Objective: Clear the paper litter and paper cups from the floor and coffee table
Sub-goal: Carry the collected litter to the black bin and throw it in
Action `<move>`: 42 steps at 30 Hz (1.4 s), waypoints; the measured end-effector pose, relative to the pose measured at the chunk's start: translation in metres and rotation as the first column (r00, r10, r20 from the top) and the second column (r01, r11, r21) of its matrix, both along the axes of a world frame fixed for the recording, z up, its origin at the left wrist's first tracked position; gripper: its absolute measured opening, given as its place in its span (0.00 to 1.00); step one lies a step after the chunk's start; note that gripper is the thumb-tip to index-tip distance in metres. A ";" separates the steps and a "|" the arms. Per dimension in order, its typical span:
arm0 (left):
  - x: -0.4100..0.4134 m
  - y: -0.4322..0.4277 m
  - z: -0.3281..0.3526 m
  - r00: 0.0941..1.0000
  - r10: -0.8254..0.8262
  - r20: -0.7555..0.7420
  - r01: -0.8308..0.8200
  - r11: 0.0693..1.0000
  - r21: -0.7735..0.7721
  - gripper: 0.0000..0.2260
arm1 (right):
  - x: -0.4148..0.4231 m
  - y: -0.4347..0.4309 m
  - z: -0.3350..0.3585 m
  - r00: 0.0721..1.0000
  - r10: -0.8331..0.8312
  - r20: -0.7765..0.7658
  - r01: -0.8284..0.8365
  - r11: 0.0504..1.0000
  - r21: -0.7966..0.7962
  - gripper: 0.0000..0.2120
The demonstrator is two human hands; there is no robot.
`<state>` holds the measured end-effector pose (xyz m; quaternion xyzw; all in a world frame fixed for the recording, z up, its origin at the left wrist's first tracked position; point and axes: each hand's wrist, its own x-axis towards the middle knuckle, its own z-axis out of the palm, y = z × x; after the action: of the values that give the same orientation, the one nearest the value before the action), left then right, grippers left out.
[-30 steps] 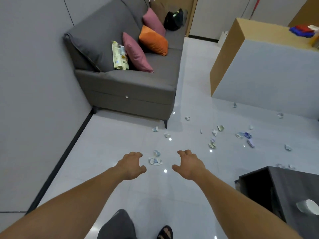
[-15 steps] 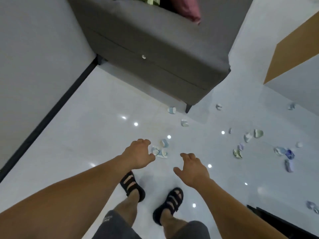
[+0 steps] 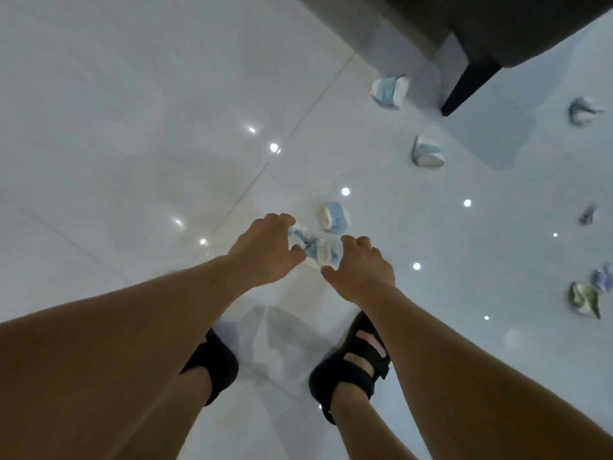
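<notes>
Crumpled blue-and-white paper litter [image 3: 320, 253] lies on the glossy white floor just ahead of my feet. My left hand [image 3: 267, 252] hovers at its left side, fingers loosely curved over a small scrap [image 3: 297, 232] and thumb close to the paper. My right hand [image 3: 361, 270] is at the paper's right side, fingers curved, thumb near its lower edge. I cannot tell whether either hand touches the paper. Another crumpled piece [image 3: 335, 218] sits just beyond the hands.
More paper scraps lie further off [image 3: 388, 92], [image 3: 428, 156], [image 3: 582, 111], and green and purple ones at the right [image 3: 585, 300]. The grey sofa [image 3: 497, 24] with its black leg [image 3: 467, 88] stands at the top right. My sandalled feet [image 3: 351, 363] stand below the hands.
I have bent down and the view has tilted to the floor. Both hands have dropped and come together around the paper pile; the sofa has slid out of the top of view.
</notes>
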<state>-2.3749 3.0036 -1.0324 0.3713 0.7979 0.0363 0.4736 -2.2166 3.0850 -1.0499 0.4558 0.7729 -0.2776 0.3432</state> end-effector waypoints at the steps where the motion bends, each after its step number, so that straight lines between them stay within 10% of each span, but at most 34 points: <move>1: 0.001 -0.005 -0.016 1.000 0.010 -0.015 -0.010 1.000 0.010 0.22 | 0.001 -0.003 -0.020 1.000 -0.009 0.000 0.009 1.000 -0.002 0.30; 11: -0.007 -0.025 -0.055 0.998 0.066 0.006 -0.066 0.995 0.076 0.16 | -0.004 -0.030 -0.074 0.998 -0.029 -0.056 0.035 0.994 0.108 0.21; 21: -0.013 -0.019 0.023 0.910 0.173 0.376 -0.222 0.971 0.092 0.11 | -0.028 -0.036 0.043 0.793 0.133 -0.594 -0.015 0.980 0.199 0.21; 35: -0.069 -0.114 -0.069 0.974 0.222 0.051 -0.220 0.975 -0.033 0.07 | -0.078 -0.043 -0.090 0.918 0.396 -0.013 -0.388 0.905 0.174 0.34; 42: -0.074 -0.112 -0.031 0.956 0.282 0.085 -0.288 0.956 0.062 0.09 | -0.086 -0.048 -0.041 0.943 0.304 -0.138 -0.279 0.945 0.172 0.29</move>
<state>-2.4487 2.8920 -1.0631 0.2681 0.8227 0.1477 0.4791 -2.3025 3.0374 -1.0912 0.3364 0.8760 -0.2011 0.2812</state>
